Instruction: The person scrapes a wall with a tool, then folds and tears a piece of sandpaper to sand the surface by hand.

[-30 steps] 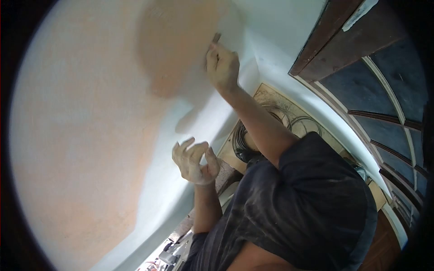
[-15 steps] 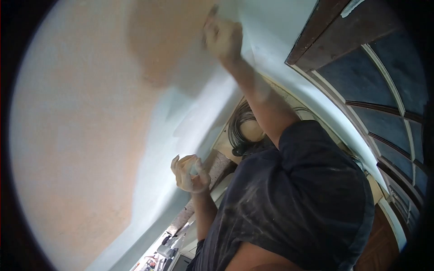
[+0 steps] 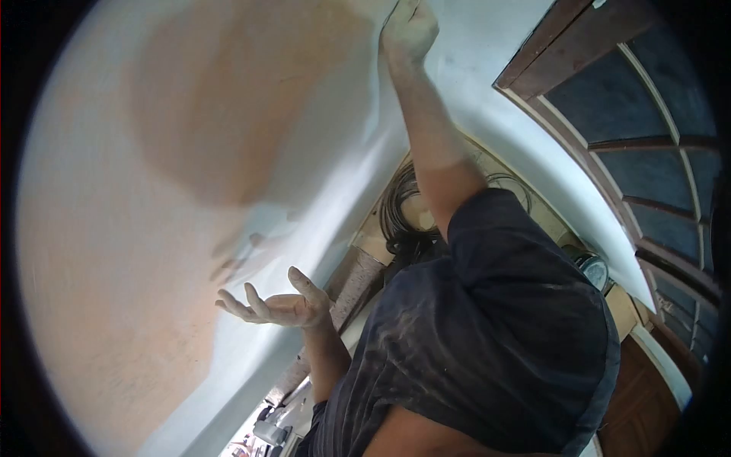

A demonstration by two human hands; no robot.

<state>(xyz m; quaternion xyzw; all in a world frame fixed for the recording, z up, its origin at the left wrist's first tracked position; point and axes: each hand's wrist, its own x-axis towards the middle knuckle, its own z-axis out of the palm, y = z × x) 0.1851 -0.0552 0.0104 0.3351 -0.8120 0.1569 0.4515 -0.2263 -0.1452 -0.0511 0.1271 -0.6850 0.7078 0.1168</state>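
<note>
My right hand (image 3: pixel 409 30) is stretched up at the top of the view, fingers closed and pressed against the wall (image 3: pixel 190 137), which is white with large orange-tan patches. The small dark piece it was gripping is hidden behind the fingers. My left hand (image 3: pixel 274 308), dusted white, hangs lower and close to the wall without touching it. Its palm faces up, its fingers are spread, and it holds nothing. My dark, dusty shirt (image 3: pixel 495 343) fills the lower right.
A dark wooden door frame with blue glass panes (image 3: pixel 632 84) stands to the right of the wall. At the wall's foot lie a coil of black wire (image 3: pixel 396 221) on cardboard, a round dial-like object (image 3: pixel 594 270), and tools on the floor (image 3: pixel 270 430).
My right hand has slid higher up the wall, out past the orange patch. My left hand has dropped slightly and uncurled from half-closed to flat and spread.
</note>
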